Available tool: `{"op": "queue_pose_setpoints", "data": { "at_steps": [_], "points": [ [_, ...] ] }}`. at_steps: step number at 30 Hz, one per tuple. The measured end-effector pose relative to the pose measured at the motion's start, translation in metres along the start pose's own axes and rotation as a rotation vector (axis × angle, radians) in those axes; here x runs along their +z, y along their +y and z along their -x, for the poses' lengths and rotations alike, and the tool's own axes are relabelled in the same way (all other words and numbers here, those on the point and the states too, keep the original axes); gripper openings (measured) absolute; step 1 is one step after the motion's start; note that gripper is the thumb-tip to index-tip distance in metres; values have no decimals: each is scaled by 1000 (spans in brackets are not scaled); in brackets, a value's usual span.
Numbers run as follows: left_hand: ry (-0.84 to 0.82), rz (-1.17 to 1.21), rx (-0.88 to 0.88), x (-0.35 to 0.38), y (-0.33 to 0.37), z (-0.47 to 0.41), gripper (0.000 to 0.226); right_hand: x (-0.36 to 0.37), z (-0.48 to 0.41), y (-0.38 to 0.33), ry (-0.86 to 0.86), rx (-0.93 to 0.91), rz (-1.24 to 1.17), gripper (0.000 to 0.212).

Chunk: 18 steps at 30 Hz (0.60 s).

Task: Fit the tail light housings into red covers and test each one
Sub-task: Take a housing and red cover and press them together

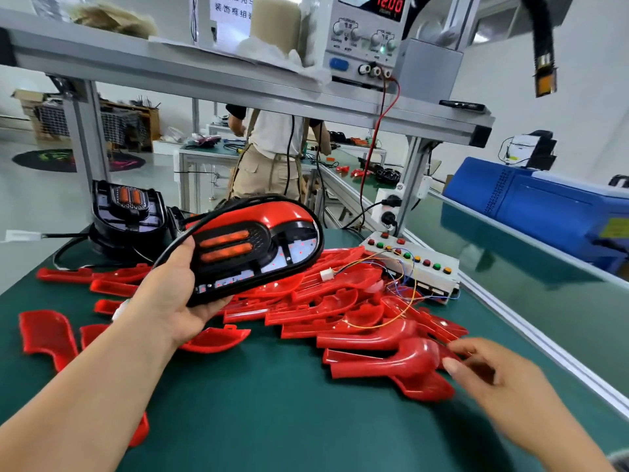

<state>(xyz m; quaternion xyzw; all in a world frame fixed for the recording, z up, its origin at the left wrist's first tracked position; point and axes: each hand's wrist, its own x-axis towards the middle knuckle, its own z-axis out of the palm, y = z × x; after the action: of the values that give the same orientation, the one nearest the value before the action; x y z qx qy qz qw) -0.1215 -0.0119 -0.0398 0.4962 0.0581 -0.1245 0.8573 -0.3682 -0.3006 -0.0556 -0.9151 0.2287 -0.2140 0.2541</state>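
Your left hand (pixel 170 294) grips the black oval plastic tail light housing (pixel 255 243) from below, thumb curled over its near edge. It's held off the mat & tilted above the pile, w/ a glossy red cover (pixel 272 212) fitted on its upper part and two orange bars facing you.

Your right hand (pixel 493 373) is at a loose long-stemmed red cover (pixel 391 364) on the near-right side of the pile (pixel 323 311) of red plastic covers. The thumb tip is against its rounded end w/ the fingers curled just above. It's blurred, so can't tell if it's actually pinching.

Edges & room:
- The aluminium side rail (pixel 510 315) runs diagonally just beyond your right hand.
- The white test box w/ coloured buttons (pixel 413 267) sits against that rail behind the pile, its thin wires trailing over the covers.
- The stack of black housings (pixel 129 216) is rear left.
- The aluminium shelf beam (pixel 238 83) crosses overhead and carries the grey power supply reading 12.00 (pixel 367 35).
- Bare green bench mat (pixel 272 420) lies between your forearms.

In the room, a blue machine casing (pixel 544 206) sits to the right past the rail, and a person in beige trousers (pixel 272 148) stands at a far bench.
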Motion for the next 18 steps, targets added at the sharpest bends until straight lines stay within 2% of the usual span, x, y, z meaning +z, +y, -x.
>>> {"op": "queue_pose_setpoints", "data": {
  "at_steps": [1, 3, 4, 7, 9, 12, 14, 18],
  "points": [
    [-10, -4, -2, 2, -2, 1, 31, 5, -1, -3, -11, 49, -2, 19],
    [-31, -14, -8, 5, -6, 4, 33, 16, -5, -7, -94, 121, 70, 47],
    [-43, -16, -13, 6, -9, 5, 34, 21, -8, -9, -131, 137, 128, 53],
    [-59, -5, -36, 10, -16, 8, 34, 29, -13, -12, -128, 151, 114, 46],
    [-63, 4, -55, 11, -19, 8, 35, 33, -16, -9, -84, 187, -90, 37],
    [-70, 19, -81, 12, -23, 8, 37, 33, -19, -9, -51, 234, -644, 20],
    [-76, 37, -98, 12, -24, 8, 38, 26, -20, -10, -69, 204, -922, 21],
    [-98, 76, -103, 12, -21, 11, 41, -1, -27, -16, -77, 32, -1266, 28]
  ]
}}
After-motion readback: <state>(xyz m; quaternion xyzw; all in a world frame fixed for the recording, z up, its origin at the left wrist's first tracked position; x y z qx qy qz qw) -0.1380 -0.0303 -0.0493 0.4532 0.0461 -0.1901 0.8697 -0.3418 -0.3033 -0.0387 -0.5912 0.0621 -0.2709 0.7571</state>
